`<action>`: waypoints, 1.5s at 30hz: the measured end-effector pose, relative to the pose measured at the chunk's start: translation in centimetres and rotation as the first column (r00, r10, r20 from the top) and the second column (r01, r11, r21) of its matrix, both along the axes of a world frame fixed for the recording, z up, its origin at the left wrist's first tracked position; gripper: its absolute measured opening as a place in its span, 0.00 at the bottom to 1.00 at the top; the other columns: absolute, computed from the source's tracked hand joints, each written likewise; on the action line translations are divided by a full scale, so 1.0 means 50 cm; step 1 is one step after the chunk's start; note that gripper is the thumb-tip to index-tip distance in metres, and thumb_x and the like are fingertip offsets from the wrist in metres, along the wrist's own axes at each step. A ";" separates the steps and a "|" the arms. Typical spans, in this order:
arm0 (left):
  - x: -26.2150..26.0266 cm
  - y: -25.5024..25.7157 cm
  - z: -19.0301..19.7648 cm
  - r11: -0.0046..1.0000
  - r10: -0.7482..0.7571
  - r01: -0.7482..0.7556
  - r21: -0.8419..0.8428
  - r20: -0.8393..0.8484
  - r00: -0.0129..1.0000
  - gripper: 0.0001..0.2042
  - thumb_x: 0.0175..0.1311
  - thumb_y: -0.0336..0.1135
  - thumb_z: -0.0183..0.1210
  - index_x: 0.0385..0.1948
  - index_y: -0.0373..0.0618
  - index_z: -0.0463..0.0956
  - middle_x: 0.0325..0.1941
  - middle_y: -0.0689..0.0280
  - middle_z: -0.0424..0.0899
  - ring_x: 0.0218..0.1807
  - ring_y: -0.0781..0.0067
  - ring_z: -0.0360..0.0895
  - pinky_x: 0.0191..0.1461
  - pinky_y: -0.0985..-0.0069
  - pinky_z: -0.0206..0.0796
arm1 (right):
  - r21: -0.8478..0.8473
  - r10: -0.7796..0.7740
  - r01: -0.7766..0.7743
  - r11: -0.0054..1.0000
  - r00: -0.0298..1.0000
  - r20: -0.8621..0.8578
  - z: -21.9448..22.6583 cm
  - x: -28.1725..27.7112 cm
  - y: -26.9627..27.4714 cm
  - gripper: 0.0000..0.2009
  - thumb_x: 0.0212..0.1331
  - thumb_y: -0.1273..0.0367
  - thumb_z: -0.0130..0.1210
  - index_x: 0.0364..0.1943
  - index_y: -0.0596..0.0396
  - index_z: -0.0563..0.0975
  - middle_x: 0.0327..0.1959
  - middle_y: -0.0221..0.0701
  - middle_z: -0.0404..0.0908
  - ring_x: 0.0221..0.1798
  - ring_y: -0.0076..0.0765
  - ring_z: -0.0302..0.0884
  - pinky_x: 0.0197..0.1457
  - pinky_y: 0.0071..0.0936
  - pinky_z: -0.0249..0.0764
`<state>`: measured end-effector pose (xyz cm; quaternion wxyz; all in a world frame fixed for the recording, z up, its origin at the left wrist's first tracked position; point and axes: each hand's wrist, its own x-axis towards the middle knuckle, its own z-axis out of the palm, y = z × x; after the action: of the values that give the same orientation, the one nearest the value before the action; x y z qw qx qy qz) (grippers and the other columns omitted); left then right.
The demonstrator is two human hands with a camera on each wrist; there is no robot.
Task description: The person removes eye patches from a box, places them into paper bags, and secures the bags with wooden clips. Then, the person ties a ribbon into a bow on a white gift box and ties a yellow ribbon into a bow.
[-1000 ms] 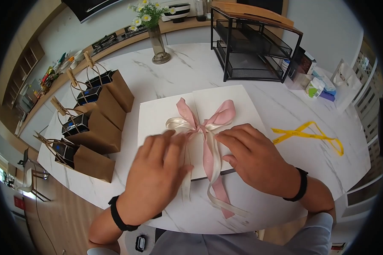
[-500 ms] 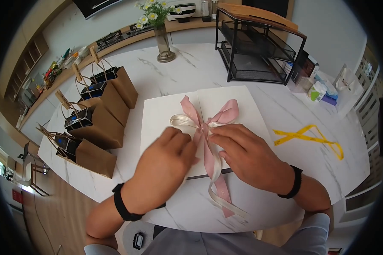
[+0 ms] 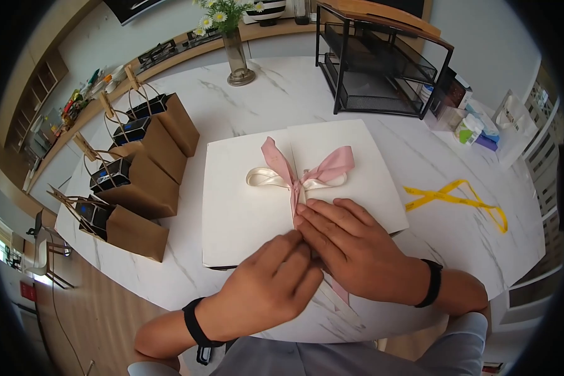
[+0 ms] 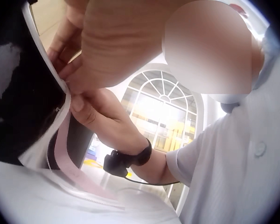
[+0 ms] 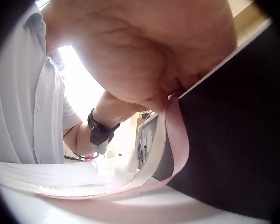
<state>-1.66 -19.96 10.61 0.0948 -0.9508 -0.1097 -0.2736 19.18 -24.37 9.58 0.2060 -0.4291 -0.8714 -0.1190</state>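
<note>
A white box (image 3: 244,207) with a two-flap lid lies on the marble-patterned table. Pink and cream ribbons form a bow (image 3: 297,182) on top. My left hand (image 3: 272,279) has its fingers curled at the box's front edge, pinching the ribbon tails. Straight fingers of my right hand (image 3: 357,254) press flat over the ribbon just below the knot, beside the left fingertips. Pink and cream tails (image 5: 177,140) hang down the dark front side of the box in the right wrist view. The right thumb shows close to the ribbon in the left wrist view.
Several brown paper bags (image 3: 138,232) with clothespins and black boxes stand at left. A yellow ribbon (image 3: 454,195) lies to the right. Farther back are a flower vase (image 3: 238,62), a black mesh rack (image 3: 382,69) and small packages (image 3: 470,128).
Both hands have moved down from beside the knot to the front edge of the box, coming together over the ribbon tails. The bow's loops now show uncovered.
</note>
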 end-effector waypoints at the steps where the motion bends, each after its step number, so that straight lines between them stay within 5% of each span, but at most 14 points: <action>1: -0.001 -0.001 0.000 0.999 -0.014 0.015 0.029 -0.012 1.000 0.06 0.48 0.25 0.65 0.27 0.38 0.78 0.41 0.56 0.82 0.50 0.57 0.83 0.49 0.70 0.80 | 0.030 0.020 -0.020 0.999 1.000 0.016 -0.003 0.002 -0.001 0.23 0.63 0.67 0.54 0.60 0.69 0.76 0.61 0.47 0.79 0.68 0.47 0.73 0.69 0.45 0.67; 5: -0.030 0.010 0.047 0.983 -0.134 0.137 -0.120 0.037 0.990 0.05 0.54 0.26 0.65 0.27 0.38 0.77 0.39 0.56 0.83 0.45 0.58 0.84 0.44 0.71 0.80 | 0.028 0.137 -0.135 0.990 0.987 -0.081 0.021 0.023 -0.007 0.17 0.60 0.71 0.55 0.53 0.63 0.80 0.54 0.42 0.82 0.55 0.42 0.81 0.58 0.41 0.75; 6: -0.050 0.021 0.068 0.939 -0.086 0.097 -0.330 0.048 0.995 0.05 0.58 0.27 0.65 0.27 0.38 0.77 0.37 0.57 0.83 0.41 0.59 0.84 0.41 0.71 0.79 | 0.036 0.136 -0.133 0.990 0.988 -0.079 0.037 0.044 -0.006 0.17 0.60 0.71 0.55 0.53 0.63 0.80 0.54 0.42 0.82 0.55 0.42 0.81 0.58 0.41 0.75; 8: -0.068 0.067 0.089 0.829 -0.011 0.092 -0.551 0.149 0.989 0.09 0.57 0.32 0.68 0.36 0.39 0.79 0.32 0.60 0.81 0.33 0.56 0.81 0.35 0.64 0.73 | -0.264 -0.162 0.073 0.962 0.930 -0.331 0.081 0.099 0.014 0.14 0.62 0.73 0.58 0.51 0.60 0.81 0.48 0.37 0.84 0.44 0.31 0.84 0.42 0.30 0.78; 10: -0.053 0.106 0.115 0.853 0.232 -0.183 -0.489 0.042 0.972 0.13 0.57 0.30 0.68 0.42 0.39 0.78 0.34 0.59 0.82 0.37 0.53 0.81 0.39 0.62 0.74 | -0.301 -0.313 0.178 0.937 0.812 -0.494 0.131 0.122 0.072 0.13 0.63 0.72 0.60 0.51 0.57 0.77 0.46 0.40 0.82 0.33 0.38 0.82 0.38 0.35 0.76; 13: -0.024 0.165 0.131 0.944 0.237 -0.240 -0.225 -0.041 0.971 0.13 0.58 0.24 0.67 0.44 0.40 0.77 0.36 0.58 0.81 0.41 0.52 0.80 0.44 0.63 0.73 | -0.399 -0.270 0.100 0.912 0.877 -0.398 0.143 0.151 0.140 0.27 0.63 0.63 0.65 0.62 0.61 0.70 0.45 0.46 0.83 0.39 0.42 0.84 0.43 0.35 0.79; 16: -0.016 0.195 0.118 0.887 0.272 -0.304 -0.349 -0.138 0.952 0.15 0.57 0.25 0.68 0.46 0.41 0.77 0.39 0.58 0.80 0.48 0.53 0.78 0.50 0.62 0.72 | -0.607 -0.235 0.011 0.794 0.927 -0.291 0.151 0.142 0.172 0.37 0.59 0.56 0.69 0.66 0.64 0.67 0.49 0.52 0.83 0.43 0.49 0.85 0.46 0.35 0.79; 18: -0.008 0.203 0.103 0.898 0.290 -0.314 -0.309 -0.121 0.949 0.15 0.57 0.25 0.68 0.45 0.41 0.77 0.38 0.58 0.80 0.49 0.52 0.78 0.50 0.62 0.72 | -0.504 -0.071 -0.077 0.860 0.961 -0.268 0.127 0.144 0.194 0.27 0.60 0.63 0.66 0.59 0.65 0.74 0.43 0.50 0.84 0.40 0.45 0.85 0.41 0.34 0.78; 21: -0.004 0.204 0.097 0.909 0.299 -0.317 -0.270 -0.106 0.948 0.14 0.56 0.26 0.68 0.43 0.41 0.77 0.39 0.57 0.81 0.49 0.52 0.79 0.51 0.60 0.72 | -0.583 -0.108 -0.059 0.811 0.963 -0.248 0.143 0.138 0.218 0.20 0.54 0.72 0.63 0.53 0.60 0.79 0.34 0.36 0.83 0.31 0.32 0.78 0.35 0.30 0.73; 27: -0.010 0.204 0.105 0.877 0.270 -0.336 -0.344 -0.225 0.936 0.11 0.57 0.26 0.68 0.41 0.40 0.80 0.46 0.56 0.82 0.48 0.50 0.80 0.52 0.60 0.73 | -0.477 -0.012 -0.229 0.849 0.892 -0.451 0.129 0.107 0.241 0.14 0.53 0.78 0.58 0.45 0.61 0.81 0.26 0.32 0.78 0.27 0.27 0.71 0.31 0.27 0.66; 31: -0.001 0.196 0.087 0.869 0.160 -0.172 -0.465 -0.065 0.985 0.11 0.57 0.25 0.67 0.42 0.39 0.81 0.45 0.55 0.84 0.48 0.50 0.81 0.52 0.61 0.74 | -0.554 -0.100 -0.239 0.797 0.853 -0.512 0.131 0.094 0.250 0.14 0.54 0.80 0.56 0.46 0.61 0.81 0.27 0.30 0.79 0.27 0.22 0.70 0.32 0.24 0.66; 37: -0.015 0.192 0.099 0.835 0.074 -0.164 -0.526 -0.187 0.979 0.10 0.59 0.22 0.64 0.41 0.37 0.77 0.45 0.55 0.83 0.46 0.50 0.81 0.51 0.61 0.74 | -0.559 -0.113 -0.291 0.777 0.809 -0.577 0.118 0.090 0.257 0.13 0.55 0.79 0.55 0.45 0.64 0.81 0.31 0.38 0.84 0.33 0.30 0.80 0.37 0.27 0.74; 43: -0.009 0.161 0.099 0.851 0.051 -0.147 -0.504 -0.200 0.978 0.07 0.59 0.23 0.63 0.37 0.37 0.77 0.40 0.57 0.82 0.41 0.52 0.80 0.48 0.63 0.75 | -0.576 -0.120 -0.227 0.785 0.857 -0.500 0.103 0.100 0.237 0.26 0.57 0.77 0.57 0.62 0.61 0.71 0.52 0.47 0.83 0.41 0.37 0.83 0.45 0.31 0.78; 45: -0.011 0.156 0.105 0.864 0.075 -0.187 -0.468 -0.248 0.966 0.07 0.59 0.24 0.64 0.37 0.37 0.77 0.40 0.58 0.82 0.42 0.52 0.80 0.48 0.63 0.75 | -0.388 -0.022 -0.238 0.890 0.829 -0.558 0.077 0.122 0.232 0.31 0.57 0.75 0.62 0.66 0.59 0.66 0.55 0.48 0.81 0.41 0.39 0.83 0.44 0.30 0.78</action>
<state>-2.21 -12.18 15.86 -0.1179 -0.9586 -0.2285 -0.1223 25.27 -12.74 13.45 0.3505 -0.4290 -0.8024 0.2220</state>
